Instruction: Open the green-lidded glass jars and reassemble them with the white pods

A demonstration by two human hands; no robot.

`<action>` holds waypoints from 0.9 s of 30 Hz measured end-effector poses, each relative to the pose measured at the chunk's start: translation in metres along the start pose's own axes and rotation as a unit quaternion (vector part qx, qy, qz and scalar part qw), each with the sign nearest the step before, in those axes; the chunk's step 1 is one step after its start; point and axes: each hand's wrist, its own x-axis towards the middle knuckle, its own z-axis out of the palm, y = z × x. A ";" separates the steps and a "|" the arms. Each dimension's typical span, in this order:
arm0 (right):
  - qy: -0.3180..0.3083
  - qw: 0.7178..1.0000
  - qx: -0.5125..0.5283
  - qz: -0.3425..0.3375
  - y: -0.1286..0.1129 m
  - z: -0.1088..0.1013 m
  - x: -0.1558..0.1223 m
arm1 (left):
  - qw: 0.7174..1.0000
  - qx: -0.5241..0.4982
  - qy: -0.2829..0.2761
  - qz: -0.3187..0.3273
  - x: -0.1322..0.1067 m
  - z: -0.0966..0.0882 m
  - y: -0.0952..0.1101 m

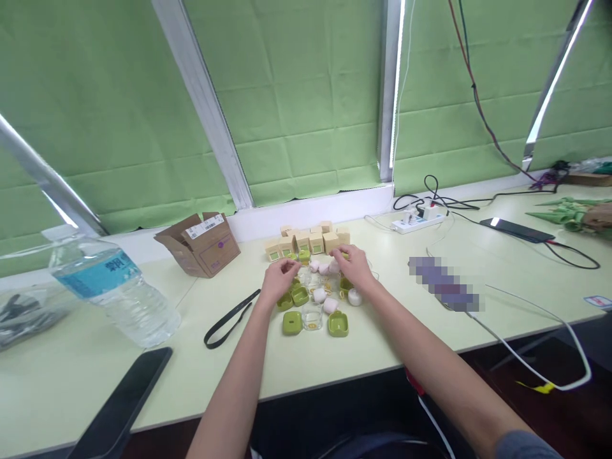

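The lids [292, 322] are spread on the surface [335, 357] just under both hands, nearest the left hand [280, 280]. The right hand [352, 266] is curled by a pink cap [333, 268]. Both are half shut; a hold cannot be told

Stretching both bare arms forward from the bottom edge, forearms angling inward toward each other. Holding the left hand [280, 280] knuckles up, fingers curling in toward the thumb. Hovering the right hand [351, 266] palm down just beside it, fingers bending downward, wrist slightly raised. Showing a grey fabric sleeve [526, 446] at the right upper arm. Hiding both hands' fingertips from view.
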 end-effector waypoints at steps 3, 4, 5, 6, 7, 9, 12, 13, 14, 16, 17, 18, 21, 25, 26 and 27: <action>0.042 0.997 0.052 0.034 0.010 -0.003 0.004 | 0.990 -0.113 0.077 -0.044 0.002 0.005 -0.022; 0.046 0.996 0.064 0.045 0.013 -0.003 0.005 | 0.988 -0.119 0.085 -0.043 0.000 0.005 -0.027; 0.043 0.995 0.067 0.053 0.015 -0.003 0.007 | 0.988 -0.115 0.090 -0.038 -0.003 0.005 -0.030; 0.030 0.996 0.058 0.060 0.017 -0.003 0.008 | 0.990 -0.105 0.093 -0.031 -0.006 0.005 -0.032; 0.010 0.997 0.039 0.064 0.018 -0.002 0.009 | 0.991 -0.090 0.094 -0.023 -0.010 0.005 -0.031; -0.035 0.997 -0.021 0.062 0.017 -0.002 0.014 | 0.994 -0.053 0.100 -0.005 -0.015 0.007 -0.027; -0.066 0.992 -0.101 0.044 0.016 -0.009 0.026 | 0.995 0.002 0.101 0.023 -0.021 0.012 -0.018; -0.070 0.990 -0.115 0.037 0.017 -0.012 0.031 | 0.995 0.013 0.099 0.030 -0.021 0.013 -0.016; -0.075 0.989 -0.126 0.033 0.019 -0.016 0.037 | 0.994 0.023 0.097 0.037 -0.022 0.014 -0.015; -0.085 0.984 -0.152 0.035 0.024 -0.023 0.045 | 0.994 0.039 0.092 0.048 -0.023 0.015 -0.014; -0.093 0.980 -0.170 0.037 0.027 -0.026 0.049 | 0.994 0.046 0.088 0.053 -0.023 0.016 -0.013; -0.103 0.975 -0.191 0.039 0.030 -0.027 0.051 | 0.993 0.053 0.084 0.058 -0.024 0.016 -0.013; -0.128 0.954 -0.267 0.038 0.037 -0.028 0.055 | 0.993 0.070 0.074 0.061 -0.025 0.016 -0.014; -0.138 0.922 -0.358 0.043 0.037 -0.019 0.058 | 0.992 0.078 0.076 0.062 -0.025 0.017 -0.014; -0.145 0.917 -0.370 0.046 0.036 -0.017 0.059 | 0.992 0.077 0.077 0.063 -0.026 0.017 -0.014; -0.152 0.913 -0.376 0.047 0.036 -0.014 0.060 | 0.992 0.075 0.077 0.065 -0.026 0.017 -0.014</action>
